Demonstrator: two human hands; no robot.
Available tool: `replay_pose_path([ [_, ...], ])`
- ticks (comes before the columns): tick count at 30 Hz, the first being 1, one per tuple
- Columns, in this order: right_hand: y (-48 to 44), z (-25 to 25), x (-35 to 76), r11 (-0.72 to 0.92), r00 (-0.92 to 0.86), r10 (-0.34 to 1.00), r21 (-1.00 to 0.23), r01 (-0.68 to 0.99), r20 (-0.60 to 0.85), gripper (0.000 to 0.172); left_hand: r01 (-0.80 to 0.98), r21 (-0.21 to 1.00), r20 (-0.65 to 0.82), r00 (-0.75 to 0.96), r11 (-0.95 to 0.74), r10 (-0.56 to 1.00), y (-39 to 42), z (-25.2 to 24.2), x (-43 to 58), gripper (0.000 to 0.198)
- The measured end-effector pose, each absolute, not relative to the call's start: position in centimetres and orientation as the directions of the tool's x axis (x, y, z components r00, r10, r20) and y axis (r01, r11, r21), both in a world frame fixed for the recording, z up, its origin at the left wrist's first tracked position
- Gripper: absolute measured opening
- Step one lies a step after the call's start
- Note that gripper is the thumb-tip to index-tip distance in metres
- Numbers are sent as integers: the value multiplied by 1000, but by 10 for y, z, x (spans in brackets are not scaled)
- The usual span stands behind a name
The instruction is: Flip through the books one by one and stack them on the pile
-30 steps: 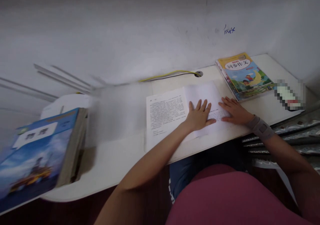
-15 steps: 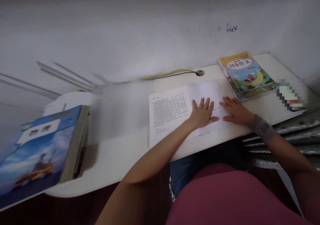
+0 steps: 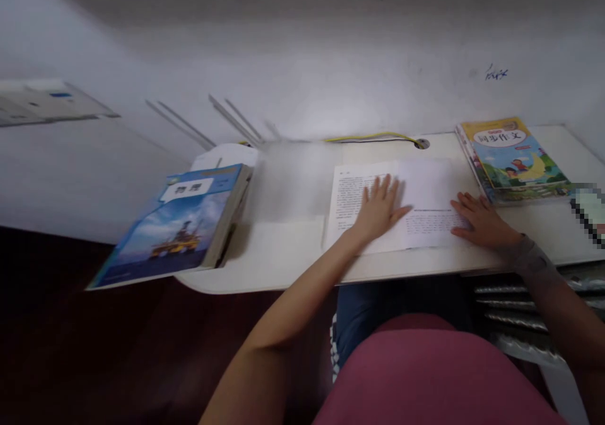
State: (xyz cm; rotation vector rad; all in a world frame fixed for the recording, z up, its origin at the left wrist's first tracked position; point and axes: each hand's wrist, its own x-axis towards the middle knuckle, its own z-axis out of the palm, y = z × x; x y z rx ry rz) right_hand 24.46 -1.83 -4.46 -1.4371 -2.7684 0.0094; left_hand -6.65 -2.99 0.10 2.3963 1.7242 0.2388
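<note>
The fingers (image 3: 384,186) of the left hand (image 3: 375,215) were spread flat across the left page of an open book (image 3: 425,182), near its fold. The right hand (image 3: 483,222), fingers also apart, lay at the right page's outer edge. The book rested on the white tabletop (image 3: 283,255), between a blue-covered book (image 3: 177,229) and a yellow-topped one (image 3: 517,154).

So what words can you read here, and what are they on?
"物理": on the blue book, in the white patch.
"同步作文": on the yellow-topped book, in the white oval.
Smaller print on both covers: too small or blurred.
Open book: printed lines, too small to read.
Blue scribble on the wall: I can't make it out.
</note>
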Motion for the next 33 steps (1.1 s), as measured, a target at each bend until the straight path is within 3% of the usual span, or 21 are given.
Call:
replay_pose_path([
  [3,-20,-39,242,621,-623,781,39,782,44,67,952,294,58,73,-87,996,-50,-11,-115,79],
  [6,-27,-31,225,674,-675,730,51,737,106,61,939,344,68,-15,-9,998,-66,-24,-145,76],
  [10,-42,-27,185,702,-697,699,33,711,157,59,922,385,145,-5,-52,989,-76,-36,-158,74],
  [16,-51,-33,153,614,-612,779,35,789,135,58,899,419,217,35,-126,975,-81,-53,-168,76],
  [33,-51,-28,162,585,-580,809,-38,810,97,61,916,391,162,29,-91,986,-81,-53,-171,77],
])
